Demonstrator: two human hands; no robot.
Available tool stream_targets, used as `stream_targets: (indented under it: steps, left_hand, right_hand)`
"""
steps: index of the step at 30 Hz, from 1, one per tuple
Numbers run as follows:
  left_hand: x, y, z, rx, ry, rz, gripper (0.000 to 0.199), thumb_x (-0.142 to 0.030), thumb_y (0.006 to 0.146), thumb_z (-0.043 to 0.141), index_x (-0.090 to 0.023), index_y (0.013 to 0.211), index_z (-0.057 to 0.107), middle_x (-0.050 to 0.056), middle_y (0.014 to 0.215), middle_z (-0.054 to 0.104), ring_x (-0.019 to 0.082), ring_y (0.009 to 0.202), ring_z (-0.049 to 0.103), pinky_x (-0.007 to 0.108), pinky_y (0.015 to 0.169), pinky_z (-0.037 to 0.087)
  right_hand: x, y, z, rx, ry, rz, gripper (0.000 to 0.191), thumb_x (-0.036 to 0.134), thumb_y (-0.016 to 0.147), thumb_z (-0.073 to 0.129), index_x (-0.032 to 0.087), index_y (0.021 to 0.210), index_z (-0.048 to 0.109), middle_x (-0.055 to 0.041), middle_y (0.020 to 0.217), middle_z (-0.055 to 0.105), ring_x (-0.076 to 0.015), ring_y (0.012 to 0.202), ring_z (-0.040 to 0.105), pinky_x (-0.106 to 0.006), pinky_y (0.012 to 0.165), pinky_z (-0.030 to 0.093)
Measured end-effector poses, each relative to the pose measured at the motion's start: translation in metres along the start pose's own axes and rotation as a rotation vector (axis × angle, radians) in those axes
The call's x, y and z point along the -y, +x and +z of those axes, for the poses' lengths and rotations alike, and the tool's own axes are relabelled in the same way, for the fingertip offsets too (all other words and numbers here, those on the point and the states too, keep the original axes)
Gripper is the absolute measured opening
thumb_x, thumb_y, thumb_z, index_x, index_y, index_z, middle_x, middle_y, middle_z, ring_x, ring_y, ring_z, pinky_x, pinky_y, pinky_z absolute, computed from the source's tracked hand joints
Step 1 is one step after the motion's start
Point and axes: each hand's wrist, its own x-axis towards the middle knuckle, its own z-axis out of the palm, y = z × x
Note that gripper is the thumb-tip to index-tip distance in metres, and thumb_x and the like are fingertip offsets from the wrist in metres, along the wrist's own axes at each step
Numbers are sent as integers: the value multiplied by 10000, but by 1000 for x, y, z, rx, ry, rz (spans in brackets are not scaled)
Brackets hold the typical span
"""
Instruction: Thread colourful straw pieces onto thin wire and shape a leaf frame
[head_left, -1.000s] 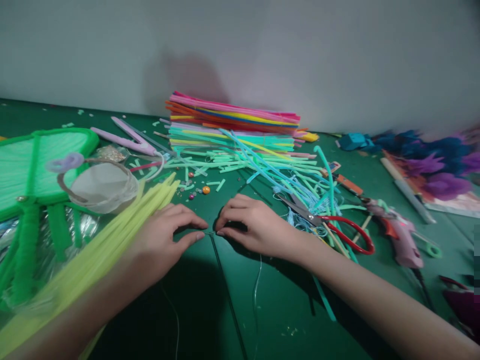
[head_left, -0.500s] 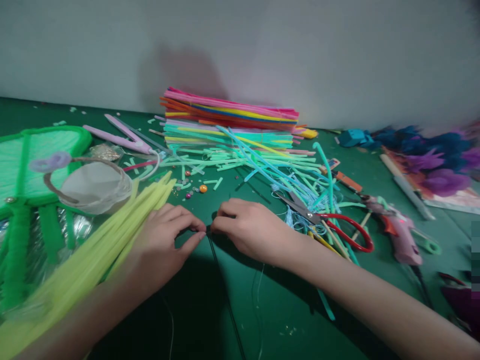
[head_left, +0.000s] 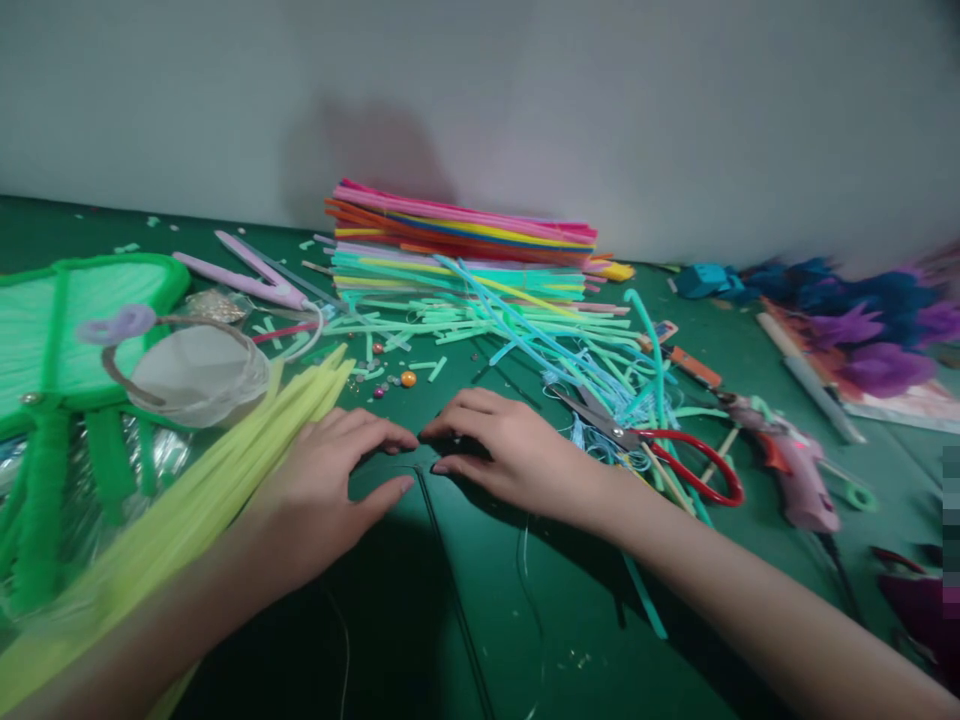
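Note:
My left hand (head_left: 322, 490) hovers low over the green table, its thumb apart from its index finger and nothing visibly held. Facing it, my right hand (head_left: 506, 450) is also open, thumb and forefinger spread, fingertips close to those of my left. Just below and between them a fine thread (head_left: 405, 468) curves on the tabletop, near the end of a dark line; whether the thread touches a finger I cannot tell. A clear strand (head_left: 525, 560) trails down the table under my right wrist. An orange bead (head_left: 408, 379) and several smaller beads lie beyond my fingertips.
Yellow pipe cleaners (head_left: 225, 470) lie beside my left arm, near a green fan-shaped piece (head_left: 45, 500) and a white round container (head_left: 199, 370). Red-handled scissors (head_left: 697, 465) and a pink glue gun (head_left: 802, 480) are on the right. Pipe-cleaner bundles (head_left: 465, 225) line the wall.
The thumb and forefinger of each hand have parted from their pinch. The fine thread now shows in the gap between the hands.

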Motion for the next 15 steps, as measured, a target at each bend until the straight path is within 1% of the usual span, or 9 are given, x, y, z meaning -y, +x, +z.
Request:
stream_targets:
  steps: [2,5,8,10,12,15]
  left_hand:
    - [-3,0,-2,31,12,-25,257,-379,829,696,-296,1072,687,23,1080,679,261,1024,588,417,875,439]
    - [-12,4,0,27,103,-96,242,-414,782,732,-270,975,711,42,1003,683,286,975,594,429,832,446]
    - [-24,10,4,-1,242,-123,184,-392,754,751,-241,853,718,59,879,689,296,876,605,418,757,446]
    - [-33,13,5,-2,314,-141,130,-356,773,730,-235,820,716,70,856,694,307,858,609,413,725,438]
    - [-43,15,3,38,353,-191,105,-328,810,686,-229,830,715,87,883,702,328,891,611,422,729,436]
    - [-54,18,-5,176,359,-270,141,-301,864,606,-212,878,714,112,982,704,354,997,597,454,806,431]
  right_hand:
    - [-1,-2,-2,-3,15,43,261,212,876,710,152,1126,663,-81,1067,633,-200,1031,592,-339,901,484]
    - [0,-6,-4,-18,42,94,254,220,857,731,178,1100,671,-71,1081,632,-209,1060,580,-368,937,482]
    - [7,-12,-4,-128,21,153,197,193,871,701,180,1066,677,-70,1073,639,-217,1070,566,-395,953,473]
    - [14,-19,-3,-208,13,200,157,167,887,662,180,1043,678,-68,1056,646,-220,1069,563,-402,945,474]
    - [21,-26,-2,-236,32,235,152,154,889,645,183,1035,678,-66,1048,651,-220,1064,567,-399,928,479]
    - [30,-36,1,-217,59,270,148,157,879,657,185,1021,686,-64,1035,665,-223,1041,576,-402,916,480]
